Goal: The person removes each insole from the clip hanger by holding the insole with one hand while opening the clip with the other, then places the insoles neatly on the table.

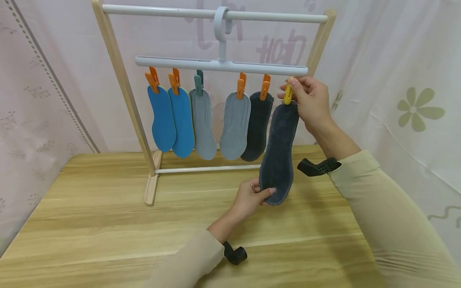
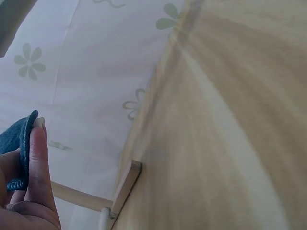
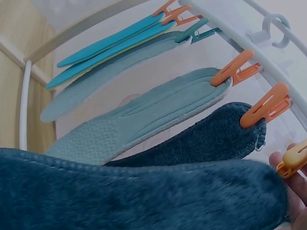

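A dark fuzzy insole (image 1: 280, 144) hangs at the right end of the white hanger (image 1: 180, 64), in front of the other insoles. My right hand (image 1: 316, 100) pinches the yellow clothespin (image 1: 288, 95) at its top edge, close under the hanger bar. Lower down, my left hand (image 1: 250, 198) holds the insole's wide end, thumb on the front face and fingers behind. In the left wrist view, the insole's stitched edge (image 2: 26, 148) shows between thumb and fingers. The right wrist view shows the insole's fuzzy face (image 3: 144, 196) up close, with the yellow clothespin (image 3: 295, 158) at its end.
Beside it hang another dark insole (image 1: 257, 128), two grey insoles (image 1: 235, 128) and two blue insoles (image 1: 163, 120), on orange and green clothespins. A wooden rack (image 1: 124, 80) with a white top rod (image 1: 162, 11) carries the hanger. Below is a wooden table (image 1: 108, 232); behind, a patterned curtain (image 1: 389, 48).
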{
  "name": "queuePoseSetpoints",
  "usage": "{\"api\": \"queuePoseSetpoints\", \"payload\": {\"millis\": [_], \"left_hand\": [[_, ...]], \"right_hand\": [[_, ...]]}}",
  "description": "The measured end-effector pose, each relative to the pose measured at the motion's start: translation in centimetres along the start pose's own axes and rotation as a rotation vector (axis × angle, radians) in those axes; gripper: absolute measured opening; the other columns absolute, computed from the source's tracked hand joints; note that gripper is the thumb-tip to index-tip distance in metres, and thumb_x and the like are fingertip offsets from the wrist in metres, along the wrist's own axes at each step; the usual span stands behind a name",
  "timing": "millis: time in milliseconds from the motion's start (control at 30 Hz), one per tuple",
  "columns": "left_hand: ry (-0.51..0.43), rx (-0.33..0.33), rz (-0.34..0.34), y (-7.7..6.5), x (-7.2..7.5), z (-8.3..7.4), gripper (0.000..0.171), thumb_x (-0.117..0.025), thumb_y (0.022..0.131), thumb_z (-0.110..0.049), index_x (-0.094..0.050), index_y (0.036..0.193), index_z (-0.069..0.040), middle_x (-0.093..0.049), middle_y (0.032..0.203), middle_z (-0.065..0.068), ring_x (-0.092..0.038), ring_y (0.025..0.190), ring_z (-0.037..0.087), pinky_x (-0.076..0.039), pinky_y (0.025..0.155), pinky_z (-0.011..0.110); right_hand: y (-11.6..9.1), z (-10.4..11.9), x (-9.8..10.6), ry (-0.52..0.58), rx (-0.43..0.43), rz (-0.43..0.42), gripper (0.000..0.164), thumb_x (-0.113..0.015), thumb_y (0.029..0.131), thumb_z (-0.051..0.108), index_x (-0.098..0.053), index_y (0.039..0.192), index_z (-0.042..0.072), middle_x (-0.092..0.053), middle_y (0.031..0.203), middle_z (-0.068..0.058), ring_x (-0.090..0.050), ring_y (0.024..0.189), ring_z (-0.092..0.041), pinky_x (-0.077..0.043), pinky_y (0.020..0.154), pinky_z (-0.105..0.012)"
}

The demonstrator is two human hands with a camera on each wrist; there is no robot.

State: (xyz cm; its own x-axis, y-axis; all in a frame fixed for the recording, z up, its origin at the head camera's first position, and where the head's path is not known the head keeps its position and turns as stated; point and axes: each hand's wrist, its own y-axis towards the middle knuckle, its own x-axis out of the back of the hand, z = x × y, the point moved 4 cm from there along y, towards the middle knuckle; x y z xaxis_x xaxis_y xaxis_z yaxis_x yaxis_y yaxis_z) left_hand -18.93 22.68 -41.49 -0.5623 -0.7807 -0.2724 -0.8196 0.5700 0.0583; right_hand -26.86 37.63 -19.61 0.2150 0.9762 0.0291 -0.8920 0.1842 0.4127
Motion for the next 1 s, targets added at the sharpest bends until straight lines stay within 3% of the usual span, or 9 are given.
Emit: {"api": "queuePoseSetpoints", "payload": {"millis": [333,633,867,1000], "left_hand": [[-0.022,0.046,-0.037,-0.4,0.4,0.8,0.029,-0.064,0.089,-0.001,-0.064,0.118,0.000,-0.070,0.106,0.023,-0.072,0.082,0.020,-0.056,0.075,0.051],[-0.014,0.064,-0.036,-0.8,0.5,1.9,0.029,-0.065,0.088,-0.002,-0.064,0.118,0.000,-0.070,0.104,0.023,-0.073,0.082,0.024,-0.059,0.070,0.044],[-0.023,0.072,-0.031,-1.1,0.2,2.7,0.027,-0.065,0.088,0.000,-0.065,0.116,0.000,-0.071,0.102,0.022,-0.073,0.078,0.025,-0.055,0.073,0.052],[-0.023,0.070,-0.034,-1.3,0.1,3.2,0.027,-0.066,0.087,0.000,-0.066,0.115,-0.001,-0.071,0.101,0.021,-0.073,0.079,0.024,-0.057,0.070,0.049]], "right_hand": [[0.1,-0.1,-0.1,0.013,-0.014,0.008,0.027,-0.062,0.092,0.022,-0.062,0.109,0.001,-0.070,0.090,-0.006,-0.072,0.076,-0.016,-0.056,0.069,-0.028],[0.1,0.0,-0.2,0.004,-0.033,0.013,0.027,-0.063,0.092,0.021,-0.062,0.109,0.001,-0.070,0.090,-0.006,-0.072,0.076,-0.016,-0.056,0.071,-0.029],[0.2,-0.1,-0.1,0.003,-0.050,0.015,0.029,-0.064,0.091,0.023,-0.061,0.110,0.001,-0.070,0.091,-0.007,-0.072,0.077,-0.017,-0.056,0.071,-0.029],[0.2,-0.3,-0.2,-0.005,-0.058,0.019,0.030,-0.064,0.091,0.025,-0.061,0.110,0.002,-0.070,0.092,-0.006,-0.072,0.077,-0.017,-0.056,0.072,-0.030]]}}
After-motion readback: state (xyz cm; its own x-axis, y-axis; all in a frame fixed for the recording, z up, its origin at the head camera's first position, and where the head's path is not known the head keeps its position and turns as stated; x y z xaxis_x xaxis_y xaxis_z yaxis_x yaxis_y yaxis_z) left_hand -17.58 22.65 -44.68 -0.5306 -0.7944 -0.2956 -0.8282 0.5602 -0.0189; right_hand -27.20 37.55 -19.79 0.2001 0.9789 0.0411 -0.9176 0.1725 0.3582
